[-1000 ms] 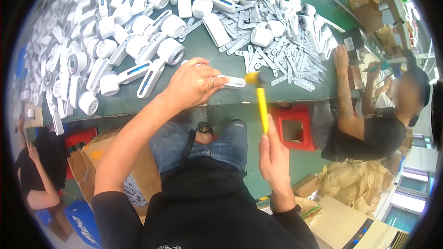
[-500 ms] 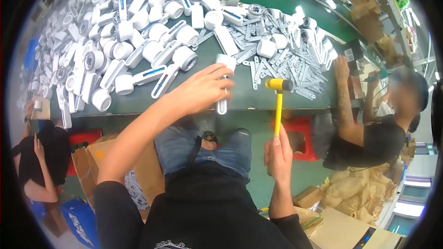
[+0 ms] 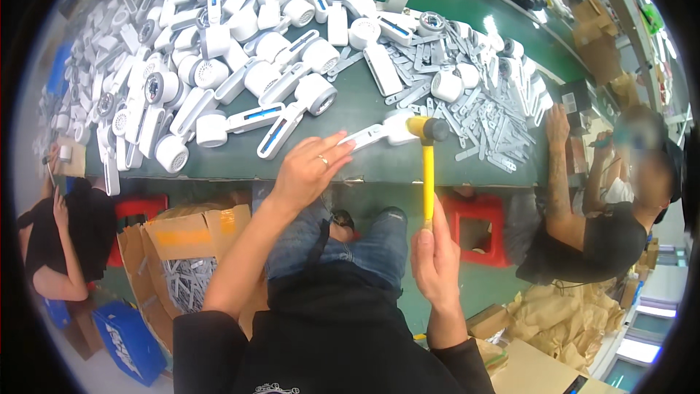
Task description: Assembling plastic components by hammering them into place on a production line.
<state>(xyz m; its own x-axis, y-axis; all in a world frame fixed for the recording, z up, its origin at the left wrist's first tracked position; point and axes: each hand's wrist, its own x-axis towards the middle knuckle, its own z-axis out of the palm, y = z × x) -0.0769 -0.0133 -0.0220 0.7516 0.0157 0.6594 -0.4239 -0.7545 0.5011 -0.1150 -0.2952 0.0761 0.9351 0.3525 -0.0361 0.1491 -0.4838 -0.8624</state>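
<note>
My left hand (image 3: pixel 310 168) is closed on the handle end of a white handled device with a round head (image 3: pixel 368 136), held level over the near edge of the table. In my right hand (image 3: pixel 436 263) is a mallet (image 3: pixel 428 186) with a yellow handle and a yellow-and-black head. The mallet head is at the device's round end; whether they touch I cannot tell. Many similar white devices (image 3: pixel 211 73) lie heaped on the left of the green table (image 3: pixel 350 95). A pile of flat grey strips (image 3: pixel 474 120) lies to the right of them.
A cardboard box (image 3: pixel 193 237) holding grey strips stands below the table on my left, near a blue bin (image 3: pixel 131 343). One co-worker (image 3: pixel 594 244) sits at my right, another (image 3: pixel 80 241) at far left. A red stool (image 3: pixel 483 230) and crumpled brown paper (image 3: pixel 565 317) are at right.
My left hand has turned the device from roughly upright to lying sideways, its round end now pointing right. The mallet head has come next to it. The view has shifted slightly.
</note>
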